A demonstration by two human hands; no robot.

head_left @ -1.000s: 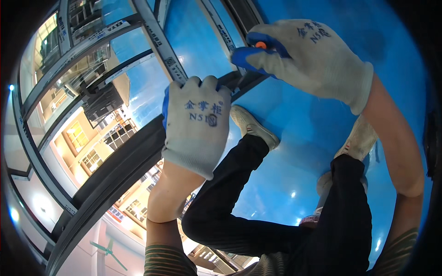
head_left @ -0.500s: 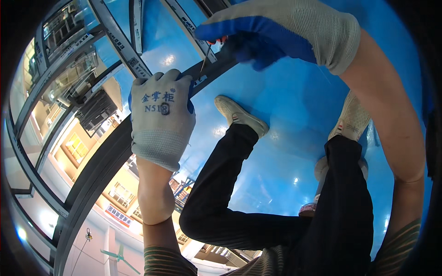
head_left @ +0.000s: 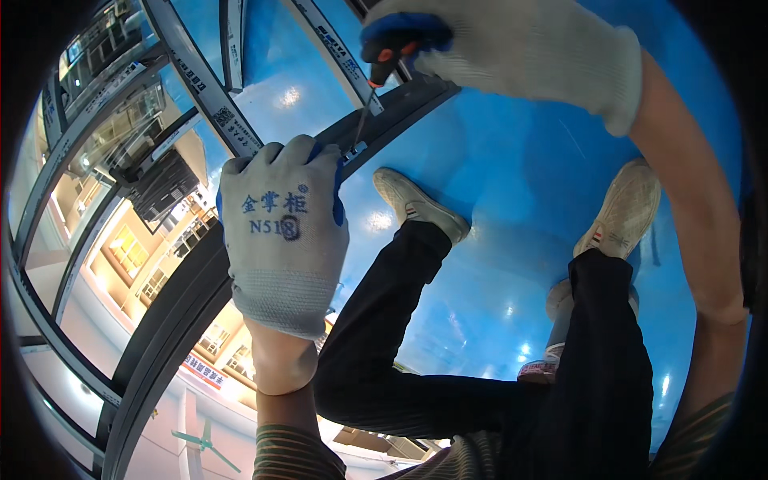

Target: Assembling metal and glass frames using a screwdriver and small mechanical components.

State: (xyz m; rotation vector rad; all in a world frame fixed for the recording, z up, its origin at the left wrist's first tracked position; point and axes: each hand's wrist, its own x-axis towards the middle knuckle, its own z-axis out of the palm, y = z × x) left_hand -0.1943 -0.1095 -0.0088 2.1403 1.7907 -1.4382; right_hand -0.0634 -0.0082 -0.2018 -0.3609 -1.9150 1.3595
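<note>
My left hand (head_left: 284, 228), in a white knit glove with blue palm coating, is closed over a dark metal frame bar (head_left: 180, 308), its fingertips hidden behind the bar. My right hand (head_left: 504, 60), gloved alike, grips a screwdriver (head_left: 384, 66) by its black and orange handle. The thin shaft slants down to a small pale fitting (head_left: 354, 150) on the bar, just right of my left hand's fingers. Whether the tip sits in a screw there is too small to tell.
Lighter cross bars (head_left: 200, 76) with printed protective strips join the dark bar at the upper left. Glossy blue floor (head_left: 496, 176) lies below. My shoes (head_left: 420, 204) stand on it, to the right of the bar. Black trouser legs (head_left: 384, 312) fill the lower middle.
My right hand has turned, so the screwdriver's handle now shows more plainly. The view has shifted slightly, and my left hand keeps its hold on the bar.
</note>
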